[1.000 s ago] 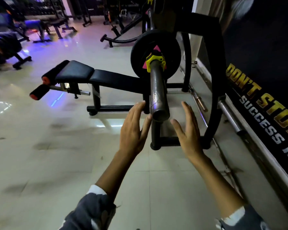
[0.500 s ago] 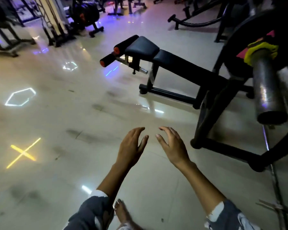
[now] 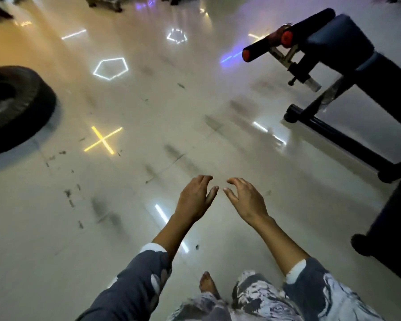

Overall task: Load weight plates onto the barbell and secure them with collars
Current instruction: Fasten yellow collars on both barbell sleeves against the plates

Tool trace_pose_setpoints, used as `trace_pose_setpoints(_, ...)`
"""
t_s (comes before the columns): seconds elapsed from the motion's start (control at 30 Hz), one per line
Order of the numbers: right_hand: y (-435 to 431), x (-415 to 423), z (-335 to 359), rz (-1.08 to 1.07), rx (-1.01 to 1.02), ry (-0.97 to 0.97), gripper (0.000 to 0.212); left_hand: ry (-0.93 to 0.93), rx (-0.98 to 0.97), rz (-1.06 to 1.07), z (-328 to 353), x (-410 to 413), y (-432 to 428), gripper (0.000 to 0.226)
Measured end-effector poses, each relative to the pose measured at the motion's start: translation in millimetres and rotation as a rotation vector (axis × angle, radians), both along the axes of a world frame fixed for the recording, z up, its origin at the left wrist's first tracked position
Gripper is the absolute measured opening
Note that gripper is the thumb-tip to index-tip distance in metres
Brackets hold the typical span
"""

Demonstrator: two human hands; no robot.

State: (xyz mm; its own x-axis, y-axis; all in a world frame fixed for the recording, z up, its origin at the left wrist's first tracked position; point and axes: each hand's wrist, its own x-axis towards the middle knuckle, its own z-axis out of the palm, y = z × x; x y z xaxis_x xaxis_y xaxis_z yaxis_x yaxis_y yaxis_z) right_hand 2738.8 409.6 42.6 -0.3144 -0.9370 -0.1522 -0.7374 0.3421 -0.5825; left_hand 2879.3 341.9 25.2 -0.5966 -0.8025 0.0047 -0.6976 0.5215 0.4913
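While both arms reach forward over the pale tiled floor (image 3: 56, 228), the left hand (image 3: 196, 199) and the right hand (image 3: 247, 200) hang side by side at the middle of the view, palms down, fingers loosely curled and spread, gripping nothing; their fingertips come close to one another without touching. Each forearm is bare up to a dark grey patterned sleeve (image 3: 134, 286) with a white cuff, and a bare foot (image 3: 207, 283) shows on the tiles below, between the arms, next to patterned trousers (image 3: 252, 297). None of the task's things is visible here: no barbell, weight plate or collar appears in this view, so where they lie cannot be told. At the left edge a large black tyre (image 3: 14, 107) lies flat on the floor, well apart from the hands. At the upper right stands a black padded bench (image 3: 340, 40), its two foam rollers (image 3: 264, 48) with red end caps pointing toward the middle of the room, and its dark frame (image 3: 333, 133) runs down the right side to rubber-capped feet on the tiles. Ceiling lights reflect in the glossy floor: a yellow cross (image 3: 102, 140) ahead and left of the hands, a white pentagon (image 3: 110, 68) beyond it, a smaller one farther off, plus short white and blue bars. Dark scuff marks speckle the tiles near the cross
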Motion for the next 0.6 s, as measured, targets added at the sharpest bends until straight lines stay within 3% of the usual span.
trace_pose_setpoints(0.13, -76.3, -10.3, -12.9, -0.054, 0.037, -0.075, 0.035, -0.001, 0.057, 0.033, -15.6, -14.0, -73.4, 0.042)
trace_pose_setpoints(0.33, -222.5, -71.2, -39.7, -0.004, 0.101, -0.03, 0.034, 0.007, 0.098, 0.057, -31.3, -64.4, -217.0, 0.041)
trace_pose_setpoints(0.6, -422.3, -158.2, -25.5, -0.04, 0.103, -0.102, 0.034, -0.072, 0.115, 0.101, 1.2, -147.2, -435.9, 0.047)
